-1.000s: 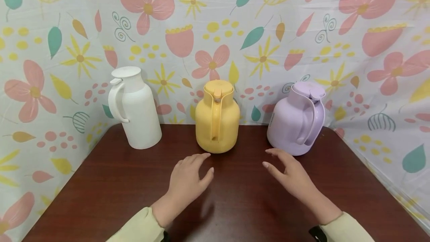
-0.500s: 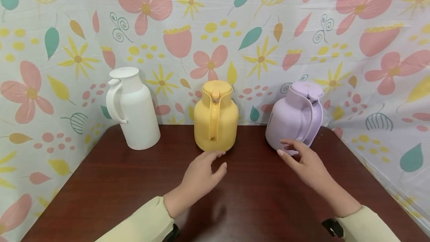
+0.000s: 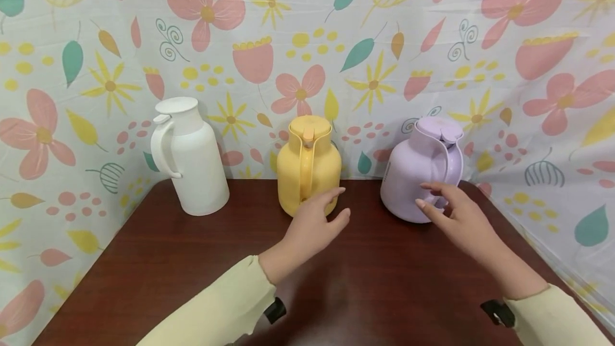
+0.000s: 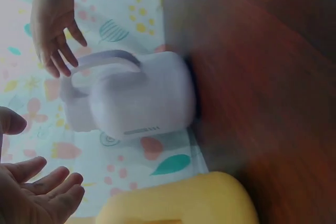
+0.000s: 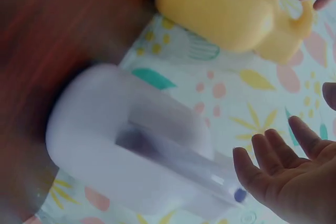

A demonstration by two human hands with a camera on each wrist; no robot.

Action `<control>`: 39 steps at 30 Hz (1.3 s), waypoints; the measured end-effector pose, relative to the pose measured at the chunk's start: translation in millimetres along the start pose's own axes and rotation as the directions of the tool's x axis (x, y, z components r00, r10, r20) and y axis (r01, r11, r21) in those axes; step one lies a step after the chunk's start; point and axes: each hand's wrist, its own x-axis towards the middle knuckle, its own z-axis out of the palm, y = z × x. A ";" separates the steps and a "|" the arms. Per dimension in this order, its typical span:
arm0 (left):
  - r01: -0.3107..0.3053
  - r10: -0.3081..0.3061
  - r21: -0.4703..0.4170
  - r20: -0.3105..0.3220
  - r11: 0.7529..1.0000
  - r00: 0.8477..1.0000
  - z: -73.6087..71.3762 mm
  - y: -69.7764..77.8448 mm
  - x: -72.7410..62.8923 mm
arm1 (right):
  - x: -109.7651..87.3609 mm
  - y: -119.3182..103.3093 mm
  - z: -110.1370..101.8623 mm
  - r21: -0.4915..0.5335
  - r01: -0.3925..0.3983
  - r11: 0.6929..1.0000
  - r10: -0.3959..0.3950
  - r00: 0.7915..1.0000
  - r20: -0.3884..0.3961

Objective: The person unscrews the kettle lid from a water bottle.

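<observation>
A yellow thermos jug [image 3: 288, 172] stands upright mid-table, its handle turned toward me. My left hand [image 3: 312, 224] hovers before its lower body, fingers loosely extended and holding nothing. To the right is a lavender thermos jug [image 3: 408, 175]; my right hand [image 3: 463, 220] is in front of its handle side, overlapping the handle's lower end in the head view, fingers spread. The right wrist view shows the right fingers [image 5: 268, 156] loosely curved near the top end of the lavender jug's handle [image 5: 184, 156]. A white thermos jug [image 3: 199, 170] stands at the left, away from both hands.
All three jugs line the back of a dark reddish-brown table [image 3: 192, 260]. Close behind them hangs a floral-patterned cloth [image 3: 307, 31], which also runs along both sides. Black straps [image 3: 275, 310] show at the sleeve cuffs.
Both hands have moved forward and rightward over the table, the left toward the yellow thermos jug, the right toward the lavender one's handle. The jugs have stayed in place.
</observation>
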 end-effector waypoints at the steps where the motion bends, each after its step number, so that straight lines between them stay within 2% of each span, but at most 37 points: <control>1: 0.003 -0.003 -0.019 0.002 1.000 1.000 0.3 2.6 3.4 | 1.8 1.0 -3.1 -0.005 -0.003 1.000 0.003 1.000 0.003; 5: 0.017 -0.016 -0.061 0.015 0.998 1.000 0.3 12.2 16.5 | 10.4 5.9 -15.3 0.028 -0.011 1.000 0.011 1.000 0.008; 11: 0.036 -0.033 -0.108 0.035 0.993 0.999 2.7 22.3 39.7 | 24.5 24.7 -29.1 0.145 0.001 0.989 0.011 0.997 -0.077; 16: 0.067 -0.061 -0.124 0.058 0.990 0.996 8.6 26.8 60.6 | 34.9 35.7 -47.4 0.138 -0.133 0.981 0.142 0.988 -0.055; 19: 0.069 -0.059 -0.132 0.076 0.989 0.995 12.2 28.5 72.9 | 41.9 39.4 -58.2 0.136 -0.226 0.965 0.229 0.973 -0.011; 25: 0.115 -0.100 -0.173 0.092 0.978 0.991 21.5 34.2 93.1 | 58.3 56.0 -69.2 0.194 -0.300 0.934 0.303 0.953 0.012; 30: 0.173 -0.149 -0.258 0.111 0.950 0.983 29.5 41.3 105.9 | 72.8 71.0 -76.3 0.286 -0.378 0.881 0.362 0.926 0.107; 33: 0.200 -0.180 -0.300 0.093 0.933 0.979 36.0 43.7 113.4 | 80.8 76.8 -75.5 0.318 -0.417 0.851 0.396 0.909 0.132; 36: 0.204 -0.197 -0.334 0.055 0.920 0.979 46.6 41.9 120.2 | 86.8 83.2 -69.6 0.351 -0.435 0.829 0.413 0.900 0.141; 39: 0.211 -0.207 -0.383 0.053 0.899 0.977 61.4 35.9 124.3 | 89.0 91.0 -61.4 0.376 -0.438 0.816 0.408 0.899 0.160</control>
